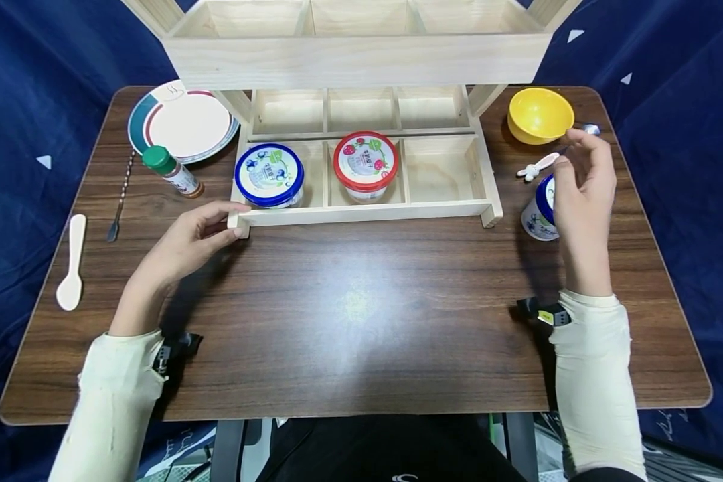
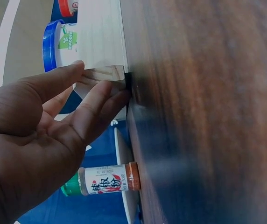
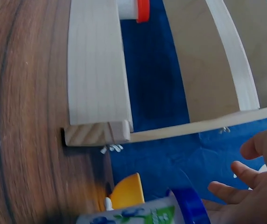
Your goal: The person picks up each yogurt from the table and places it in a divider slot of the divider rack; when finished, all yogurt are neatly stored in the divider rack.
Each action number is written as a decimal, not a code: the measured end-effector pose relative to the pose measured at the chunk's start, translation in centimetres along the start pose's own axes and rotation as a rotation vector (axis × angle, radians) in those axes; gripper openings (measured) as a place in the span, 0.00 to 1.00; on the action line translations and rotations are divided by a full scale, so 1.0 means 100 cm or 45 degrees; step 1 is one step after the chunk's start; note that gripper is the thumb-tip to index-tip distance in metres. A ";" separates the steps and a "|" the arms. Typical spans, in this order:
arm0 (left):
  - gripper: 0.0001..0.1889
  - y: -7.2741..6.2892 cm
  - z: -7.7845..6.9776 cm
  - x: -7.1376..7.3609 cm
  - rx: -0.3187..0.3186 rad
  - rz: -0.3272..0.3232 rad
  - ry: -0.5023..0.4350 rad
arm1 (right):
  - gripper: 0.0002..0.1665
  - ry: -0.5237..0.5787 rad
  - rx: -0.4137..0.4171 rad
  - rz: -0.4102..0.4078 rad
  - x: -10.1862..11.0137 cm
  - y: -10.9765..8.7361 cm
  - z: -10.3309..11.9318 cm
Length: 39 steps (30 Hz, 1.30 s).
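Blue-lidded cup (image 1: 541, 209) under curled right hand (image 1: 581, 184)

Light fell evenly from above, leaving a pale glare patch on the table (image 1: 355, 304) and soft shadows under both arms. The head view bowed at its edges (a wide lens); both wrist views were blurred up close.

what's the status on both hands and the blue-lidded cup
Left hand open, fingers on wooden rack corner. Right hand open over blue-lidded cup, not gripping. White spoon just behind.
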<state>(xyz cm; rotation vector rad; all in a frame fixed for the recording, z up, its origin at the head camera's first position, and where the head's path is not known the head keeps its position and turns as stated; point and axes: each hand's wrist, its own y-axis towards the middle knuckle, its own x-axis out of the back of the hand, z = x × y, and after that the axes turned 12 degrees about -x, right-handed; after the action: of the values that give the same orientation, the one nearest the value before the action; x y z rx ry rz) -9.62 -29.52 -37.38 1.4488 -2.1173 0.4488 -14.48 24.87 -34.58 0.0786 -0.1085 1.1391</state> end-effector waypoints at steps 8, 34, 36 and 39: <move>0.20 0.001 -0.002 0.000 0.035 -0.002 0.007 | 0.23 -0.057 0.036 -0.097 0.020 0.000 0.001; 0.20 0.003 0.000 -0.001 0.013 0.001 -0.011 | 0.23 0.103 -0.094 -0.266 0.061 0.000 -0.025; 0.20 0.003 0.000 -0.001 0.009 -0.001 0.005 | 0.22 0.100 -0.110 -0.261 0.062 -0.002 -0.028; 0.20 0.002 -0.001 -0.001 0.023 0.000 0.018 | 0.21 0.119 -0.139 -0.241 0.062 -0.004 -0.032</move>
<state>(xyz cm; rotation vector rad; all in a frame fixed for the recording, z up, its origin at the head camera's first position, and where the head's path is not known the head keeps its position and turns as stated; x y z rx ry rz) -9.78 -29.32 -37.28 1.4514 -2.1072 0.4782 -11.38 30.62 -36.94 -0.0602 -0.0781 0.9441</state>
